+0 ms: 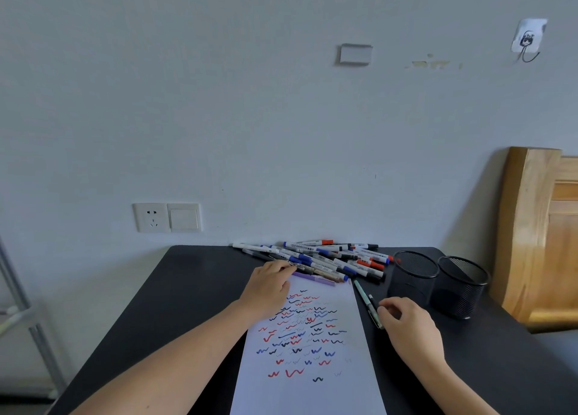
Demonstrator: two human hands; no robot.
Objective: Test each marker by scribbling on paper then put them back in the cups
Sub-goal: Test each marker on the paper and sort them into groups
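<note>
A white paper sheet point(316, 352) covered in red, blue and black scribbles lies on the black table point(187, 289). Behind it is a pile of markers point(331, 256) with blue, red and black caps. My left hand point(269, 284) reaches over the sheet's top left corner, fingertips resting on the near edge of the pile. A green pen point(364, 299) and a black pen point(372, 303) lie side by side just right of the sheet. My right hand point(406, 324) sits at their near ends with curled fingers, thumb against the green pen. Two black mesh cups point(413, 277) point(461, 289) stand upright at the right.
A purple pen point(316, 278) lies along the sheet's top edge. A wooden board point(538, 242) leans by the wall right of the cups. A wall socket and switch point(167, 217) sit behind the table. A metal rack leg point(34, 327) stands at the left.
</note>
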